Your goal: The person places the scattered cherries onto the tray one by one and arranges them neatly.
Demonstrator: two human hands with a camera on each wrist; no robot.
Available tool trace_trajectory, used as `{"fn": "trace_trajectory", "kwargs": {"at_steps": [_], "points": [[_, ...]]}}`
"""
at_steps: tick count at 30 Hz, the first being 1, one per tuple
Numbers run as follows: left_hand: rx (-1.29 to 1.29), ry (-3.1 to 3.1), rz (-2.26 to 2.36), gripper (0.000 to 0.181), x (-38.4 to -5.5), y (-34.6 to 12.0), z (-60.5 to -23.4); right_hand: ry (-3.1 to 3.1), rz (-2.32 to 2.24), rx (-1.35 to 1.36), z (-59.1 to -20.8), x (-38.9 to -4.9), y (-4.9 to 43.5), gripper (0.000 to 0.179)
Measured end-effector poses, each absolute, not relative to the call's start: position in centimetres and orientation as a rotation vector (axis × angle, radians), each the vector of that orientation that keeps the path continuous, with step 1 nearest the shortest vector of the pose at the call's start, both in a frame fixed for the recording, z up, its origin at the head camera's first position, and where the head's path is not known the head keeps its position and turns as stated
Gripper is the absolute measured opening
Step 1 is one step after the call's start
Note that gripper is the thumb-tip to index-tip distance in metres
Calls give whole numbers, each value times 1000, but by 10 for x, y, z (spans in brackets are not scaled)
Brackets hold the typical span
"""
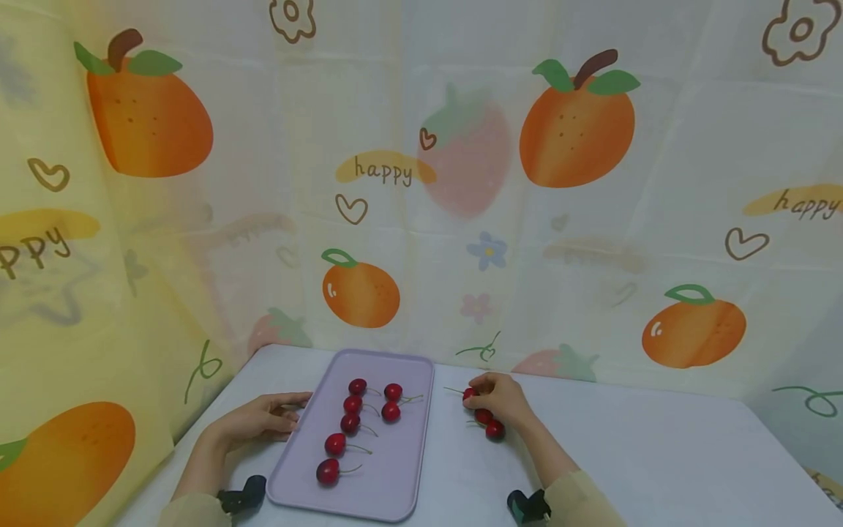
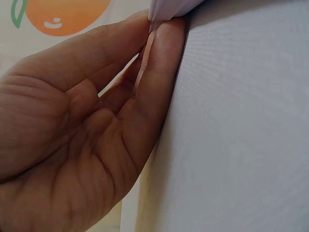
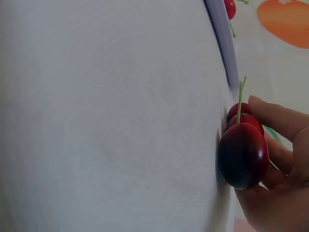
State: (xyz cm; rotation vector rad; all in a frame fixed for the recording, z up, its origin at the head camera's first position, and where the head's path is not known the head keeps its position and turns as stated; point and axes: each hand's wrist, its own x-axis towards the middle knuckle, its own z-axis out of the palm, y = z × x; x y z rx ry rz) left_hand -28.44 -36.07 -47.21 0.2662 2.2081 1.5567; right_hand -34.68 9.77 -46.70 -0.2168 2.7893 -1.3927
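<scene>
A light purple tray lies on the white table with several dark red cherries on it, such as the front one, their green stems pointing right. At the tray's left side, my left hand holds its rim; in the left wrist view the fingertips and thumb meet at the tray edge. To the right of the tray, my right hand pinches a cherry, the farthest of three in a row. The other two, a middle cherry and a near cherry, lie under and beside the palm.
The white tabletop stretches to the right of my right hand. Behind the table hangs a fruit-print curtain, which also runs along the left side. A black wrist strap mount sits on my left forearm, another mount on my right.
</scene>
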Motion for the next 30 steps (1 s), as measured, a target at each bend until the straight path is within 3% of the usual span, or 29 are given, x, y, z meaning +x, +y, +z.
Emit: {"fn": "trace_trajectory", "kwargs": {"at_steps": [22,30], "points": [[277,2206,1563,67,-283,-361,-470,2763,-1626,-166,-461,-343,91,25],[283,2199,1568,68,-284,-362,-472,2426,-1828,-307,-459,-344,89,38]]}}
